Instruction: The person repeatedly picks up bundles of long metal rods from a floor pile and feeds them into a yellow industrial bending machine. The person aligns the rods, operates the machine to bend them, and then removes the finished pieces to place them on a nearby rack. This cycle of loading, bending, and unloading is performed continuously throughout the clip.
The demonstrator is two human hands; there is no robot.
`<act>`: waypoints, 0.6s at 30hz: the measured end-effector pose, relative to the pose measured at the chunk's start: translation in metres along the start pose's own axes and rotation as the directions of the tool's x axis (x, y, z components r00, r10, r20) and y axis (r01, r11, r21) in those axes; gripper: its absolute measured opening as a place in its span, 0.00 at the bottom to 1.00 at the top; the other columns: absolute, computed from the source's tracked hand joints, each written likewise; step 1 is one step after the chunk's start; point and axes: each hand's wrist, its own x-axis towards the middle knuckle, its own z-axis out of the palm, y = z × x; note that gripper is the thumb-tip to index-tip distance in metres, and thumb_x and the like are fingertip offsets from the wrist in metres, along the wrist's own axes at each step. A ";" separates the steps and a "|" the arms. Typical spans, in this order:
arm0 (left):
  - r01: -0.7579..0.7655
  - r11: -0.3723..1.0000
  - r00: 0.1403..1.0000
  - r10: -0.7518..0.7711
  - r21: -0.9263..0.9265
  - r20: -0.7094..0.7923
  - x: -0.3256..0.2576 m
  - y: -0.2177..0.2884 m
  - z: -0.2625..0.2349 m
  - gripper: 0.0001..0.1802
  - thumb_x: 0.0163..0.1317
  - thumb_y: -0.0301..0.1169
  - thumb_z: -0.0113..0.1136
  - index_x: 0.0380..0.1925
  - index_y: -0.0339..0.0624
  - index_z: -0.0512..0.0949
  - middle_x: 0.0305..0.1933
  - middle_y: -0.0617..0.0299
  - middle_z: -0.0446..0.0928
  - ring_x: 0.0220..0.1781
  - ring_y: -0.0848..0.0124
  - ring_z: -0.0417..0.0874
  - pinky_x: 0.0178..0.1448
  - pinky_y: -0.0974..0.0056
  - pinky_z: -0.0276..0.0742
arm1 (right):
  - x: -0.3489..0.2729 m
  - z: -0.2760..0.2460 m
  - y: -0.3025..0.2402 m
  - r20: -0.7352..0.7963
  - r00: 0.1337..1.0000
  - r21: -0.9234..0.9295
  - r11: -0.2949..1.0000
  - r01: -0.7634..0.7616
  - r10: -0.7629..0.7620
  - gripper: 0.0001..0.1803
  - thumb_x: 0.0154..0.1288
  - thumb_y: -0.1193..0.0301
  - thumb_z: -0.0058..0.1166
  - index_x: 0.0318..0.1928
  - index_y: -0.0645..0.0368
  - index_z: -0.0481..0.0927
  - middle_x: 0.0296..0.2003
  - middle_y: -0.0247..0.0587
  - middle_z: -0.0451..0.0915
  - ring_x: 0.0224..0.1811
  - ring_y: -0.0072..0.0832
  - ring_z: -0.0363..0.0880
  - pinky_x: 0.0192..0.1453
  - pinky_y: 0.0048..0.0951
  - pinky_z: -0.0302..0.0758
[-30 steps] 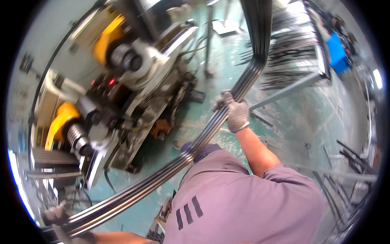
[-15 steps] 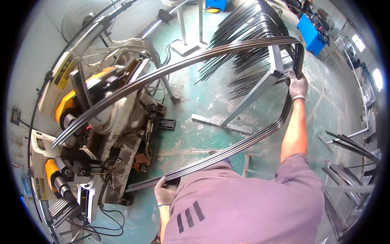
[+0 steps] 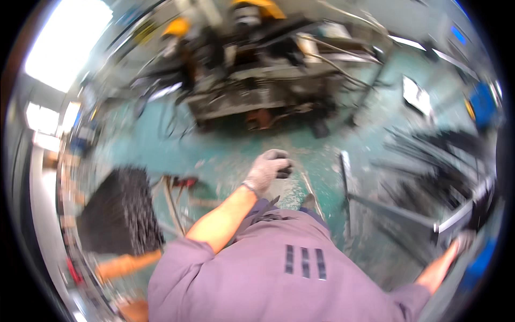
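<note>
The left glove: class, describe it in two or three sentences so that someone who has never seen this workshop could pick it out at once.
Start at the big grey and yellow machine across the top of the head view, then drop down the green floor towards the purple shirt. The left glove is the speckled grey knitted one on the bare forearm rising from that shirt. Unlike the right hand at the blurred edge, it sits mid-picture, curled into a fist.

Left hand [image 3: 266, 170]: gloved in grey knit, raised ahead of the chest, fingers curled into a closed fist; its bare forearm runs from the purple short sleeve at the left shoulder up and rightward to the wrist; elbow partly bent. Right hand [image 3: 464, 240]: gloved, extended far out to the right side near the picture's rim, blurred; grip state cannot be told; right forearm bare, nearly straight, rising from the purple sleeve at lower right.
</note>
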 end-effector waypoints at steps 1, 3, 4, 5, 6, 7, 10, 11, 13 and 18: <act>-0.037 0.999 0.994 0.033 -0.033 -0.104 -0.018 -0.010 -0.016 0.14 0.64 0.24 0.57 0.49 0.35 0.73 0.41 0.54 0.82 0.38 0.66 0.84 0.45 0.63 0.83 | 0.004 -0.007 -0.075 -0.045 0.999 0.143 0.990 0.011 -0.004 0.29 0.64 0.55 0.58 0.56 0.67 0.78 0.56 0.55 0.79 0.61 0.44 0.76 0.65 0.38 0.71; -0.088 0.995 0.973 0.076 -0.045 -0.220 -0.036 -0.023 -0.029 0.14 0.64 0.25 0.57 0.49 0.36 0.73 0.40 0.55 0.82 0.37 0.67 0.84 0.44 0.64 0.82 | -0.045 -0.044 -0.148 -0.039 0.999 0.330 0.944 -0.004 0.018 0.29 0.63 0.55 0.58 0.54 0.67 0.78 0.52 0.54 0.80 0.58 0.43 0.77 0.63 0.38 0.72; -0.109 0.991 0.962 0.084 -0.081 -0.261 -0.043 -0.026 -0.043 0.14 0.64 0.26 0.57 0.49 0.36 0.73 0.40 0.55 0.82 0.37 0.67 0.84 0.44 0.64 0.82 | -0.090 -0.066 -0.182 0.024 1.000 0.405 0.914 -0.018 0.009 0.28 0.63 0.55 0.59 0.54 0.67 0.79 0.51 0.53 0.80 0.57 0.43 0.78 0.62 0.37 0.72; -0.128 0.986 0.952 0.091 -0.110 -0.291 -0.050 -0.030 -0.057 0.14 0.64 0.26 0.56 0.49 0.36 0.73 0.40 0.55 0.82 0.37 0.67 0.84 0.43 0.65 0.82 | -0.135 -0.084 -0.214 0.149 0.988 0.467 0.883 -0.032 -0.043 0.28 0.62 0.56 0.59 0.53 0.67 0.79 0.49 0.53 0.81 0.56 0.42 0.78 0.61 0.37 0.73; -0.180 0.977 0.928 0.129 -0.118 -0.350 -0.062 -0.038 -0.072 0.14 0.63 0.26 0.57 0.48 0.35 0.74 0.40 0.56 0.82 0.38 0.69 0.84 0.43 0.65 0.82 | -0.184 -0.099 -0.246 0.302 0.944 0.509 0.860 -0.043 -0.131 0.28 0.61 0.56 0.59 0.52 0.67 0.79 0.48 0.53 0.82 0.54 0.42 0.79 0.60 0.37 0.73; -0.225 0.970 0.893 0.165 -0.097 -0.418 -0.077 -0.043 -0.091 0.14 0.63 0.26 0.57 0.48 0.35 0.74 0.40 0.56 0.82 0.39 0.69 0.84 0.43 0.65 0.82 | -0.237 -0.115 -0.276 0.458 0.858 0.539 0.840 -0.060 -0.232 0.27 0.61 0.56 0.60 0.51 0.67 0.79 0.46 0.52 0.82 0.53 0.42 0.80 0.59 0.36 0.73; -0.354 0.935 0.761 0.268 -0.033 -0.591 -0.121 -0.049 -0.131 0.15 0.62 0.24 0.57 0.49 0.34 0.75 0.41 0.57 0.82 0.40 0.70 0.84 0.45 0.66 0.81 | -0.356 -0.173 -0.374 0.644 0.472 0.701 0.711 -0.048 -0.603 0.26 0.59 0.57 0.61 0.49 0.67 0.80 0.41 0.51 0.84 0.49 0.41 0.82 0.56 0.36 0.75; -0.401 0.916 0.706 0.295 -0.020 -0.644 -0.140 -0.043 -0.148 0.15 0.62 0.23 0.57 0.50 0.34 0.75 0.41 0.57 0.82 0.40 0.71 0.84 0.45 0.66 0.81 | -0.379 -0.211 -0.419 0.577 0.377 0.794 0.606 -0.052 -0.724 0.26 0.58 0.57 0.61 0.48 0.67 0.81 0.39 0.50 0.84 0.48 0.40 0.82 0.55 0.35 0.75; -0.478 0.868 0.546 0.415 0.136 -0.728 -0.174 -0.046 -0.198 0.15 0.62 0.22 0.56 0.50 0.33 0.75 0.41 0.57 0.83 0.40 0.72 0.84 0.46 0.67 0.81 | -0.391 -0.362 -0.500 0.508 0.151 0.861 0.502 -0.077 -0.848 0.24 0.62 0.66 0.58 0.56 0.66 0.78 0.53 0.54 0.81 0.58 0.41 0.79 0.65 0.36 0.70; -0.347 0.737 0.122 0.649 0.580 -0.751 -0.284 -0.050 -0.314 0.12 0.63 0.20 0.57 0.47 0.33 0.77 0.39 0.61 0.83 0.41 0.73 0.83 0.50 0.70 0.79 | -0.430 -0.622 -0.636 -0.288 0.123 0.954 -0.296 -0.048 -0.950 0.18 0.64 0.68 0.62 0.52 0.62 0.78 0.41 0.49 0.84 0.42 0.31 0.83 0.51 0.29 0.77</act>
